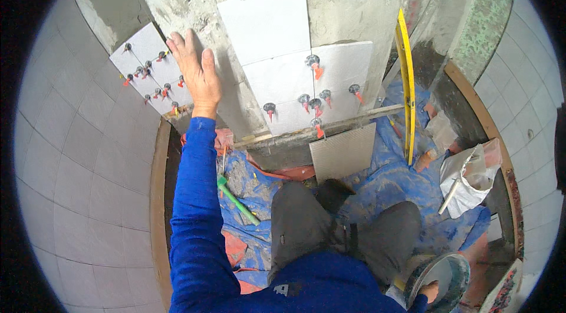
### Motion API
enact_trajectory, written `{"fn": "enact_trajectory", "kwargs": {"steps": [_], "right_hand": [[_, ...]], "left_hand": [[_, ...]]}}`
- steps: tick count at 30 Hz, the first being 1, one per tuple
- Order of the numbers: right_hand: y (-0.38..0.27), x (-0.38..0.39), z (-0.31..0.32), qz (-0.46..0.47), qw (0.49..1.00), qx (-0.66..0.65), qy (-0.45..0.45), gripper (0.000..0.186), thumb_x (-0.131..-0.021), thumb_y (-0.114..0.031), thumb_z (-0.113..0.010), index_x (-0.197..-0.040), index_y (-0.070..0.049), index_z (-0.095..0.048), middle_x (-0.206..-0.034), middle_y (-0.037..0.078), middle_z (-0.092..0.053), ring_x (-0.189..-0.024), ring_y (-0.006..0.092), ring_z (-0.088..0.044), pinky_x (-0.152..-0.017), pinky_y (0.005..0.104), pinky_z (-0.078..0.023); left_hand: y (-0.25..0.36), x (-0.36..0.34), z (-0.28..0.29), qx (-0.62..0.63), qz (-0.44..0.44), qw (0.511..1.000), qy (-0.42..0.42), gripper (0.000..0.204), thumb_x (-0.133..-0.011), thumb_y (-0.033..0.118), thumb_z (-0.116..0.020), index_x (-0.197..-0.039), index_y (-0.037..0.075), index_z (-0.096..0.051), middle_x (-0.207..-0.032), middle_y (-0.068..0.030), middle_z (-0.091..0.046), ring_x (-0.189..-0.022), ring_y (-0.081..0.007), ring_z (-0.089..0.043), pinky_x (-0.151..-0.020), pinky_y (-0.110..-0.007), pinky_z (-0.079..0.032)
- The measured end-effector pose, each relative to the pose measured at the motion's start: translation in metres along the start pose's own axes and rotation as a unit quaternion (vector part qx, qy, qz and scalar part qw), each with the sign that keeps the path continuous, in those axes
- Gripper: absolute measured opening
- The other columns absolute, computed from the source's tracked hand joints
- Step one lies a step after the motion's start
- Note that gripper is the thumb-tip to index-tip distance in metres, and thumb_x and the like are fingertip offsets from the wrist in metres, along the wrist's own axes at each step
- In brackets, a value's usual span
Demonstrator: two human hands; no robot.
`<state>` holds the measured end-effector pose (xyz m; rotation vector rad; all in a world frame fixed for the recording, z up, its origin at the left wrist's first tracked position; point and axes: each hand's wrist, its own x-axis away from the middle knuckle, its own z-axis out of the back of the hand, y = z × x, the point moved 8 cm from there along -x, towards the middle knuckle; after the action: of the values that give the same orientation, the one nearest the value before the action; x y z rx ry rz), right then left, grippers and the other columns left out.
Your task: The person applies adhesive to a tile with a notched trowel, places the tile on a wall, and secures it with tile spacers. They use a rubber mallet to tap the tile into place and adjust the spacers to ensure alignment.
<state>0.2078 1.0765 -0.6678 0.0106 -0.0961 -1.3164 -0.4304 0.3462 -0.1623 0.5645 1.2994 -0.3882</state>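
My left hand (pixel 200 80) is raised, fingers spread and holding nothing. Its fingertips reach the edge of the light tiles (pixel 140 56) on the left wall, or close to it; contact cannot be told. Black round tile-levelling clips with red handles (pixel 158 92) sit along those tile joints. My right hand (pixel 431 290) is low at the right, inside the rim of a bucket (pixel 466 277) with grey contents. Its fingers look curled; whatever they hold is hidden. Ahead, more light tiles (pixel 277 80) are on the bare concrete wall, with similar levelling clips (pixel 315 103) at their joints.
A yellow spirit level (pixel 405 71) stands upright at the right. One tile (pixel 345 152) leans below the wall tiles. A green-handled tool (pixel 240 202) lies on the dusty blue sheet (pixel 377 171). A white sack (pixel 466 186) stands at the right. Tiled walls (pixel 82 171) flank me.
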Motion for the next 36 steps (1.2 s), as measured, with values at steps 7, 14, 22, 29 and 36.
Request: {"fn": "enact_trajectory", "kwargs": {"steps": [7, 14, 22, 29, 36], "right_hand": [[-0.010, 0.006, 0.008, 0.037, 0.996, -0.074, 0.023, 0.029, -0.088, -0.022, -0.071, -0.113, -0.007, -0.073, -0.110, 0.017, -0.076, -0.096, 0.0400, -0.072, -0.082, 0.0524, -0.058], [-0.037, 0.030, 0.056, 0.119, 0.978, -0.089, 0.145, 0.046, -0.088, -0.011, -0.069, -0.133, -0.007, -0.065, -0.137, 0.018, -0.065, -0.121, 0.0400, -0.061, -0.100, 0.0482, -0.051], [-0.012, -0.003, -0.008, 0.037, 0.982, -0.184, -0.013, 0.046, -0.090, -0.022, -0.074, -0.132, -0.005, -0.065, -0.133, 0.021, -0.065, -0.116, 0.0412, -0.063, -0.098, 0.0498, -0.050], [0.005, -0.009, -0.024, 0.023, 0.989, -0.137, 0.042, 0.037, -0.091, -0.029, -0.074, -0.117, -0.003, -0.071, -0.105, 0.022, -0.075, -0.096, 0.0415, -0.071, -0.086, 0.0515, -0.054], [-0.002, 0.007, 0.002, 0.049, 0.966, -0.250, 0.034, 0.027, -0.087, -0.018, -0.076, -0.110, -0.003, -0.074, -0.106, 0.021, -0.075, -0.095, 0.0398, -0.072, -0.081, 0.0480, -0.055]], "left_hand": [[0.006, -0.005, 0.007, 0.006, 0.025, 1.000, -0.018, 0.055, -0.111, 0.037, -0.044, -0.156, 0.006, -0.046, -0.170, -0.0224, -0.025, -0.160, -0.0366, -0.013, -0.128, -0.047, -0.009], [0.057, 0.042, 0.000, 0.081, 0.082, 0.993, 0.036, 0.051, -0.106, 0.030, -0.057, -0.148, 0.000, -0.053, -0.166, -0.0226, -0.033, -0.156, -0.0364, -0.026, -0.127, -0.048, -0.017], [0.038, 0.101, -0.033, 0.062, 0.214, 0.973, 0.066, 0.037, -0.097, 0.017, -0.072, -0.130, 0.001, -0.066, -0.123, -0.0154, -0.062, -0.111, -0.0279, -0.059, -0.101, -0.039, -0.047], [-0.001, 0.089, -0.050, 0.179, 0.350, 0.916, 0.078, 0.035, -0.098, 0.025, -0.074, -0.116, -0.005, -0.071, -0.104, -0.0102, -0.070, -0.092, -0.0182, -0.063, -0.087, -0.034, -0.052], [-0.006, 0.086, -0.044, 0.169, 0.354, 0.918, 0.055, 0.031, -0.093, 0.023, -0.081, -0.106, -0.003, -0.072, -0.093, -0.0062, -0.072, -0.080, -0.0126, -0.062, -0.075, -0.029, -0.052]]}}
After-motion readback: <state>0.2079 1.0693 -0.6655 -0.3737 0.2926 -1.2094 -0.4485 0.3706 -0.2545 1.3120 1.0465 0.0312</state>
